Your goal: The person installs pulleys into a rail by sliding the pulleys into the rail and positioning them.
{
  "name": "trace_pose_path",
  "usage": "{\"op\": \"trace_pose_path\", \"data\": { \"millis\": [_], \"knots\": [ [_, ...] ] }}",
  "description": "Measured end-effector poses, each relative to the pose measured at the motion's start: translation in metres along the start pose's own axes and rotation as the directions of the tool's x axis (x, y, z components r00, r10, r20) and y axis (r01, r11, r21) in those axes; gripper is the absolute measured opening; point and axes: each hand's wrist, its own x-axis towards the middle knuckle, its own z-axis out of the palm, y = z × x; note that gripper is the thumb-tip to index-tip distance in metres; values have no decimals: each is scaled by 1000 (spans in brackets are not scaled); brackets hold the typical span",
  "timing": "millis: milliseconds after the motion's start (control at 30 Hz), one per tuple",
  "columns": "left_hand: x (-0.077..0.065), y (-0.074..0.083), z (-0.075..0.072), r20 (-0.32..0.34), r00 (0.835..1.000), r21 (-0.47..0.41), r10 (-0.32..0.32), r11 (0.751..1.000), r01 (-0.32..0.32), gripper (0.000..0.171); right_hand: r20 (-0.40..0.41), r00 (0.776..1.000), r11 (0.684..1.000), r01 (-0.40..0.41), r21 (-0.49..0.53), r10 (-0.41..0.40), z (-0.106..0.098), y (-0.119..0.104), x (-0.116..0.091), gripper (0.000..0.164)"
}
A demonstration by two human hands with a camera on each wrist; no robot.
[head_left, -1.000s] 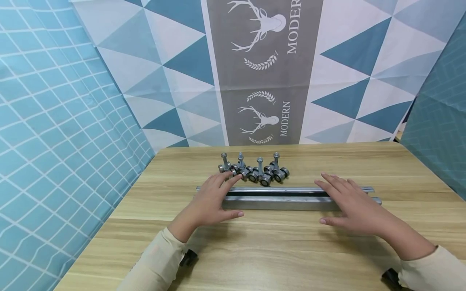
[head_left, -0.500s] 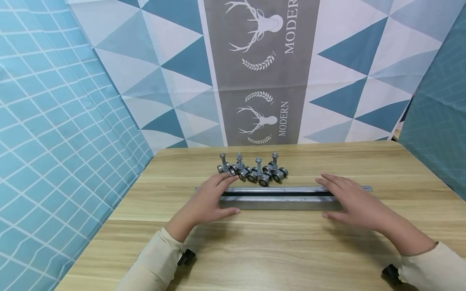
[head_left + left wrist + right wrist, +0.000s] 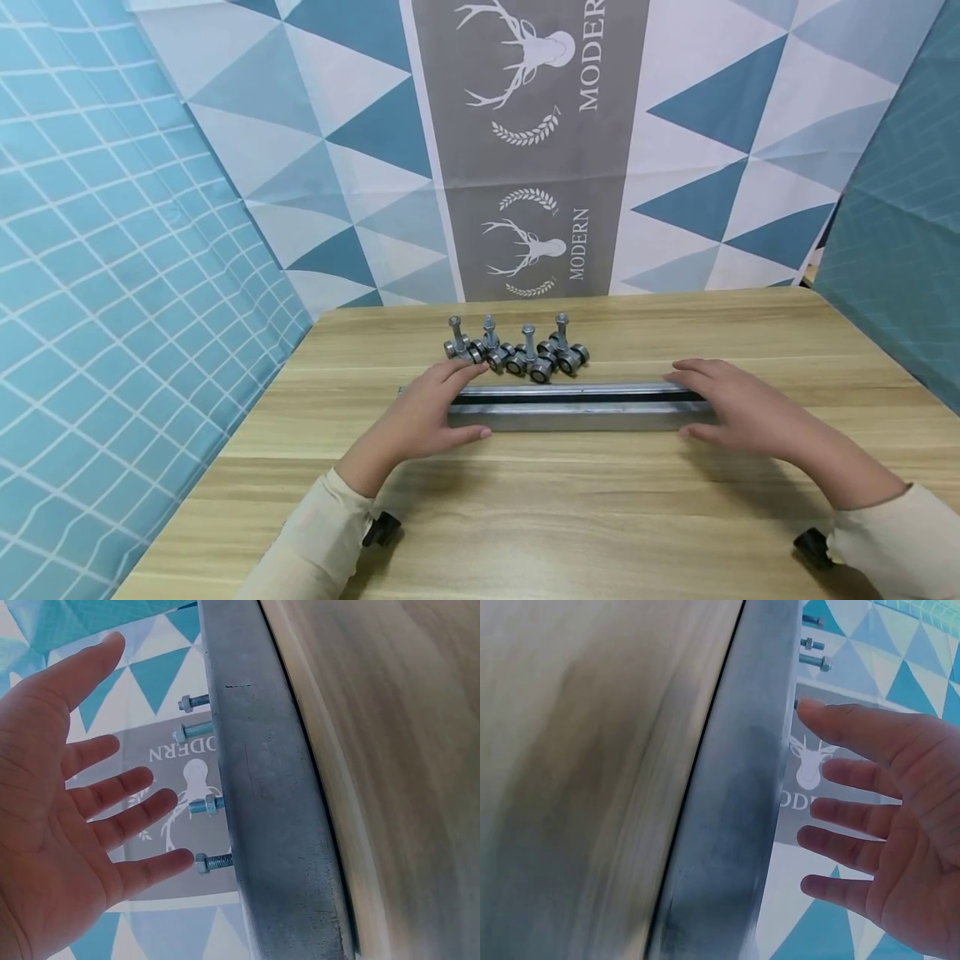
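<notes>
A grey metal channel rail (image 3: 585,419) with a dark slot along its top lies crosswise on the table. Over its left end is my left hand (image 3: 423,417), fingers and thumb spread. My right hand (image 3: 750,412) arches across the right end and hides it. Both palms hold nothing. In the left wrist view, a gap shows between the left hand (image 3: 67,817) and the rail (image 3: 266,780). The right wrist view has the right hand's fingers (image 3: 847,851) apart from the rail (image 3: 727,787). Behind the rail stand several roller trolleys (image 3: 531,367) with upright bolts.
The wooden table (image 3: 570,517) extends in front of the rail and to both sides. A patterned cloth (image 3: 540,167) hangs along the back edge. Blue grid cloth (image 3: 112,250) borders the left side, and teal cloth (image 3: 892,225) the right.
My right hand has shifted slightly right along the rail, its fingers now more bent. The left hand stays nearly in place. The head view has turned slightly, so the scene sits further left.
</notes>
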Motion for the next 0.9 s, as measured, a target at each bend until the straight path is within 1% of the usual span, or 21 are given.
{"op": "trace_pose_path", "data": {
  "millis": [233, 467, 667, 767, 900],
  "knots": [
    [4, -4, -2, 58, 998, -26, 4, 1000, -2, 72, 28, 1000, 1000, -10, 0, 10, -3, 10, 0, 62],
    [9, -6, -8, 119, 993, -43, -3, 999, 8, 70, 80, 996, 999, -35, 6, 34, -5, 18, 2, 61],
    [14, -10, -12, 150, 988, -59, -20, 998, 29, 70, 106, 993, 999, -47, -2, 47, -4, 26, 4, 59],
    [16, -13, -14, 163, 986, -71, -34, 996, 46, 71, 115, 992, 999, -48, 13, 46, -4, 29, 5, 60],
    [19, -17, -17, 172, 984, -77, -46, 995, 60, 69, 147, 987, 997, -73, 28, 68, -4, 33, 5, 63]
  ]
}}
